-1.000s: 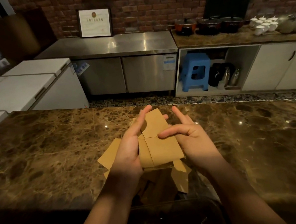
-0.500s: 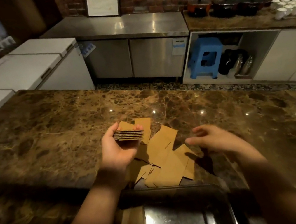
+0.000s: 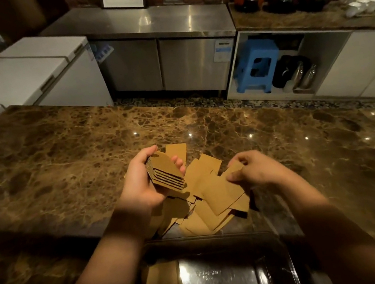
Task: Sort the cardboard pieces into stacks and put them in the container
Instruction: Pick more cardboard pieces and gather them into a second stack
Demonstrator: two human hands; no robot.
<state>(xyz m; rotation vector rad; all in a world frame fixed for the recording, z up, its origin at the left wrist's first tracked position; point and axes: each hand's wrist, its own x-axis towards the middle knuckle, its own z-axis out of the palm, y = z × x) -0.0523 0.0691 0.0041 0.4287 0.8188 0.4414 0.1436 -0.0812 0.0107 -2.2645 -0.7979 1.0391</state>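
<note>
Head view: left hand (image 3: 140,188) is raised off the marble tabletop (image 3: 50,163), its grip curled round a squared stack of cardboard pieces (image 3: 166,176), thumb on the far edge, fingertips on the other side. The stack is tilted so its layered edges face the camera; judged, this keeps it aligned and ready to receive the next piece. Right hand (image 3: 252,168) is just right of that grip, low over the loose pile of cardboard pieces (image 3: 212,199), its grip pinching the corner of one top piece (image 3: 223,190). Loose pieces overlap untidily below and between both grips, lying flat. Container (image 3: 228,280) sits nearer the body than both grips, with cardboard visible in its left part. Judged step: collecting singles into the held stack; sorting unfinished.
</note>
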